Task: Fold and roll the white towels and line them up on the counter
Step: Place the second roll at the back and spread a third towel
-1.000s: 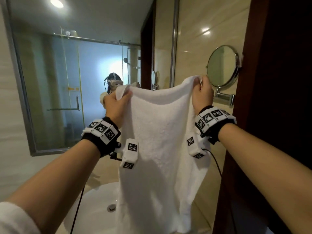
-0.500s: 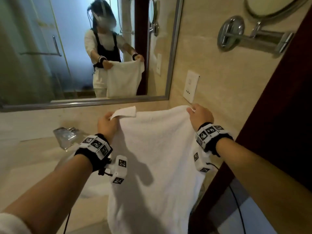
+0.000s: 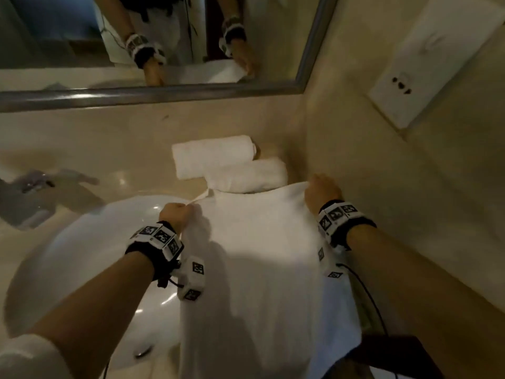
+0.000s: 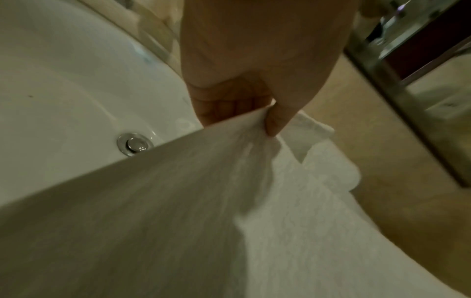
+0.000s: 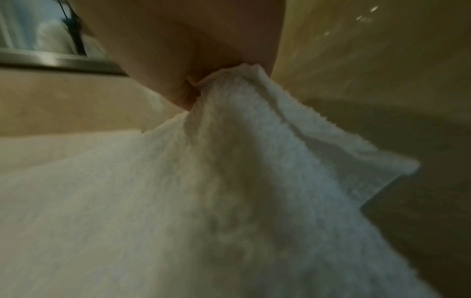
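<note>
A white towel [image 3: 262, 269] is stretched flat between my two hands, low over the counter and the sink's right side. My left hand [image 3: 177, 214] pinches its far left corner, thumb on top of the towel [image 4: 178, 201] in the left wrist view. My right hand [image 3: 322, 191] grips the far right corner, and the towel [image 5: 203, 201] bunches at its fingers in the right wrist view. Two rolled white towels [image 3: 216, 155] [image 3: 248, 175] lie side by side on the beige counter [image 3: 123, 149] just beyond the held towel.
A white sink basin [image 3: 82, 255] with a drain [image 4: 133, 144] lies under my left arm, a chrome tap [image 3: 30, 192] at its far left. A framed mirror [image 3: 153, 91] runs along the back wall. The right wall carries a socket plate [image 3: 426, 67]. A dark wooden edge [image 3: 396, 356] is at lower right.
Both hands have brought the towel down from chest height, hanging, to low over the counter. My view has tipped downward, and the two rolled towels have come into sight.
</note>
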